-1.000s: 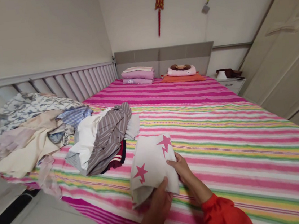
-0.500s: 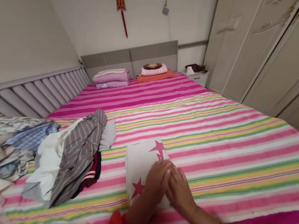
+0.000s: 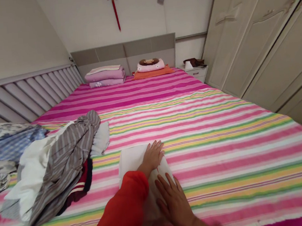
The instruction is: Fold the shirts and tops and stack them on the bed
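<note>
Head view: left hand (image 3: 154, 156) lies palm-down on cloth (image 3: 131, 158) beyond right hand (image 3: 175, 202).

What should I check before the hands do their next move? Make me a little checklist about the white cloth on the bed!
1. Left hand open, over the top right part of the white cloth: ok.
2. Right hand open, nearer the person than the left hand: ok.
3. Cloth apart from the messy clothes, with striped bedspread showing between it and the dark red garment: ok.
4. Whole cloth easy to see: not ok, the hands and the red sleeve hide much of it.
5. No creases underneath the cloth: cannot tell, its underside is hidden.
</note>
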Demonstrator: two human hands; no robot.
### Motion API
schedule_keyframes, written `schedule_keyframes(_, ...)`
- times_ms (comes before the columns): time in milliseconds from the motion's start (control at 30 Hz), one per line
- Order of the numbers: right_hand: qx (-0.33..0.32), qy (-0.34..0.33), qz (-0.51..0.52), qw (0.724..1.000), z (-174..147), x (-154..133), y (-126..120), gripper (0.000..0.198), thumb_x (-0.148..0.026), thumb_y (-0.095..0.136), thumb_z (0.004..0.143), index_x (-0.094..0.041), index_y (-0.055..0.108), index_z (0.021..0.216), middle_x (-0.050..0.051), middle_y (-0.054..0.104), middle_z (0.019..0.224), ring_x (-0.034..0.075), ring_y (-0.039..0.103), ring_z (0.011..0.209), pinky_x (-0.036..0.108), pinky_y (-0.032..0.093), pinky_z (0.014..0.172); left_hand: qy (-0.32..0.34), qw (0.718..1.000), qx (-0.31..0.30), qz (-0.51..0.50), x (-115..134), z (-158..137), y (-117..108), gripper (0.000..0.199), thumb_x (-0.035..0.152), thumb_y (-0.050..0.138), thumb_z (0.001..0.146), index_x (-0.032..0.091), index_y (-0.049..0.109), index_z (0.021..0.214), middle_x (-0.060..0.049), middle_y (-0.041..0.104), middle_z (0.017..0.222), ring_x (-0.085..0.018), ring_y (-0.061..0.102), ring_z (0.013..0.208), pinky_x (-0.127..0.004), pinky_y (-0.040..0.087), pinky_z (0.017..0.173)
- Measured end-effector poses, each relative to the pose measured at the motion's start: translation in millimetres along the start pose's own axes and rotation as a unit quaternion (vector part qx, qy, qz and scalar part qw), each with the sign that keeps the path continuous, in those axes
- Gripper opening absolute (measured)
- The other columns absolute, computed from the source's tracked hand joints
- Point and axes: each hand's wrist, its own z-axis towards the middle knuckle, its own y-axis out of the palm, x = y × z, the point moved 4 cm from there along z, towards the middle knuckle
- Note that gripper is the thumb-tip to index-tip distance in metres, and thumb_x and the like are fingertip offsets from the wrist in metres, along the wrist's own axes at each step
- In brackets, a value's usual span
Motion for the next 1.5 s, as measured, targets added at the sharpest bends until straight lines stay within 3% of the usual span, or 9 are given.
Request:
schedule_keyframes(200, 0.029, -0.014, -0.02, 0.999, -1, -1, 1, 0.061, -0.031, 0.051, 0.092, -0.025, 0.034, 0.151, 0.005, 0.039, 0.155, 0.037, 0.017, 0.148, 0.058, 0.037, 0.109, -0.04, 0.997, -0.014, 0.065, -34, 0, -15, 0.053, 0.04, 0.026, 0.099, 0.024, 0.033, 0.15, -0.003, 0.035, 0.157, -0.018, 0.024, 0.148, -0.042, 0.016, 0.122)
schedule_keyframes(400, 0.041, -0.011, -0.012, 0.999, 0, -1, 0, 0.06, -0.03, 0.051, 0.092, -0.024, 0.037, 0.15, 0.006, 0.041, 0.154, 0.037, 0.018, 0.148, 0.059, 0.037, 0.109, -0.142, 0.985, -0.011, 0.099, -97, -40, -64, 0.05, 0.035, 0.035, 0.096, 0.026, 0.044, 0.144, -0.006, 0.041, 0.154, -0.025, 0.029, 0.146, -0.053, 0.016, 0.12)
schedule_keyframes(533, 0.041, -0.002, 0.011, 0.999, 3, -1, -3, 0.058, -0.03, 0.05, 0.093, -0.025, 0.039, 0.149, 0.006, 0.043, 0.152, 0.036, 0.021, 0.147, 0.057, 0.035, 0.11, -0.212, 0.97, 0.023, 0.118, -95, -66, -92, 0.049, 0.031, 0.035, 0.095, 0.019, 0.05, 0.14, -0.012, 0.041, 0.153, -0.032, 0.026, 0.146, -0.063, 0.014, 0.117)
schedule_keyframes(633, 0.012, 0.042, 0.049, 0.998, 8, -2, -9, 0.048, -0.033, 0.046, 0.094, -0.027, 0.05, 0.142, 0.007, 0.051, 0.146, 0.034, 0.032, 0.143, 0.057, 0.036, 0.109, -0.207, 0.971, 0.086, 0.089, -52, -83, -75, 0.05, 0.028, 0.026, 0.098, 0.019, 0.044, 0.144, -0.009, 0.035, 0.157, -0.026, 0.023, 0.148, -0.055, 0.014, 0.121)
schedule_keyframes(733, 0.005, 0.115, 0.079, 0.99, 19, -6, -20, 0.042, -0.033, 0.034, 0.099, -0.029, 0.059, 0.133, 0.005, 0.061, 0.136, 0.03, 0.044, 0.137, 0.057, 0.033, 0.11, -0.173, 0.967, 0.169, -0.084, -8, -100, -30, 0.046, 0.028, 0.031, 0.097, 0.022, 0.052, 0.137, -0.009, 0.044, 0.152, -0.023, 0.031, 0.145, -0.05, 0.015, 0.122)
schedule_keyframes(867, -0.004, 0.09, 0.088, 0.992, 49, -21, -22, 0.048, -0.033, 0.032, 0.099, -0.027, 0.045, 0.145, 0.004, 0.046, 0.151, 0.025, 0.033, 0.144, 0.052, 0.026, 0.116, -0.155, 0.941, 0.205, -0.218, 8, -107, 11, 0.041, 0.024, 0.051, 0.087, 0.028, 0.06, 0.127, -0.008, 0.054, 0.144, -0.025, 0.039, 0.141, -0.05, 0.014, 0.122)
schedule_keyframes(1067, -0.1, 0.121, 0.092, 0.983, 111, -8, 5, 0.052, -0.044, 0.032, 0.099, -0.029, 0.038, 0.149, 0.004, 0.043, 0.152, 0.025, 0.029, 0.146, 0.055, 0.017, 0.118, -0.211, 0.949, 0.181, -0.148, -27, -83, -16, 0.048, 0.019, 0.052, 0.083, 0.023, 0.059, 0.131, -0.01, 0.047, 0.15, -0.028, 0.028, 0.146, -0.052, 0.007, 0.122)
schedule_keyframes(1167, -0.111, 0.135, 0.07, 0.982, 132, 4, 10, 0.049, -0.044, 0.03, 0.1, -0.03, 0.045, 0.145, 0.002, 0.045, 0.151, 0.025, 0.027, 0.147, 0.054, 0.013, 0.119, -0.23, 0.96, 0.149, -0.052, -39, -75, -26, 0.052, 0.019, 0.043, 0.088, 0.02, 0.051, 0.139, -0.009, 0.042, 0.153, -0.028, 0.028, 0.146, -0.055, 0.013, 0.121)
schedule_keyframes(1500, -0.127, 0.196, 0.025, 0.972, 146, 33, 11, 0.051, -0.035, 0.028, 0.1, -0.028, 0.038, 0.149, 0.0, 0.031, 0.159, 0.021, 0.018, 0.149, 0.052, 0.009, 0.12, -0.269, 0.947, 0.166, 0.052, -59, -90, -38, 0.051, 0.026, 0.028, 0.097, 0.017, 0.047, 0.142, -0.009, 0.045, 0.151, -0.03, 0.032, 0.144, -0.056, 0.024, 0.118)
